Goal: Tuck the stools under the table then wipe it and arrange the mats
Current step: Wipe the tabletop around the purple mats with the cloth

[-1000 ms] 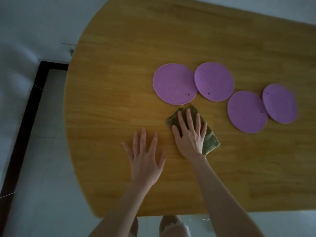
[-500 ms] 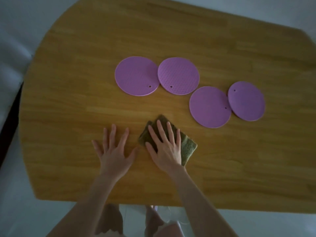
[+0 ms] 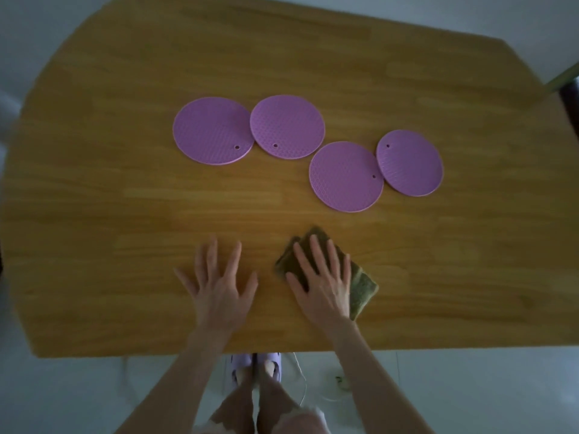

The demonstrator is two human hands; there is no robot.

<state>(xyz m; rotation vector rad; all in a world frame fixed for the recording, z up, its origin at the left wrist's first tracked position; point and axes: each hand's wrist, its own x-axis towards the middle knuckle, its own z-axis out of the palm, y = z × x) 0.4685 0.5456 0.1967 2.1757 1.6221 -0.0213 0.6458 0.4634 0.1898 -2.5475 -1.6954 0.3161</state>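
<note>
1. I am looking down from the head camera at a wooden table (image 3: 94, 189) that is carrying four round purple mats and one green cloth (image 3: 363, 288).
2. The left hand (image 3: 219, 289) is lying flat on the bare wood near the table's near edge, palm down, with its fingers straight and spread apart. It is holding nothing.
3. The right hand (image 3: 322, 286) is pressing flat on the cloth with its fingers straight and slightly fanned. The cloth's folded corners are sticking out beyond the fingertips and to the right of the palm.
4. The two hands are sitting side by side with a strip of bare wood between them.
5. The mats are lying flat in a loose row farther across the table, well apart from both hands.
6. The left mat (image 3: 213, 130) and the second mat (image 3: 287, 126) are meeting at their edges.
7. The third mat (image 3: 346, 177) is sitting just beside the second, a little nearer to me, and its edge is meeting the right mat (image 3: 409, 162).
8. Each mat is showing a small hole near its rim.
9. Below the table's near edge I am seeing pale slippers (image 3: 255, 368) on a light floor, with a thin white cable (image 3: 300, 380) trailing beside them.
</note>
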